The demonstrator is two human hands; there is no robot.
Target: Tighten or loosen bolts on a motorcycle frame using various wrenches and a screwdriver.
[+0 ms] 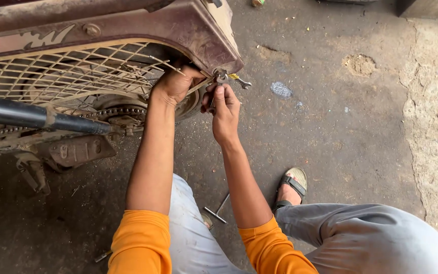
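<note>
A maroon motorcycle rear body panel (188,30) with a cream wire mesh guard (72,71) fills the upper left. My left hand (176,83) reaches under the panel's lower edge beside the mesh, its fingers curled out of sight against something there. My right hand (224,109) grips a metal wrench (231,79) set on a bolt at the panel's lower corner. The wrench's open end sticks out to the right. Orange sleeves cover my upper arms.
A black exhaust pipe (36,116), the drive chain (122,111) and a footrest bracket (74,149) sit at left. A T-handle tool (218,209) lies on the dirty concrete floor between my knees. My sandalled foot (291,186) rests at right. A raised concrete edge (427,137) runs along the far right.
</note>
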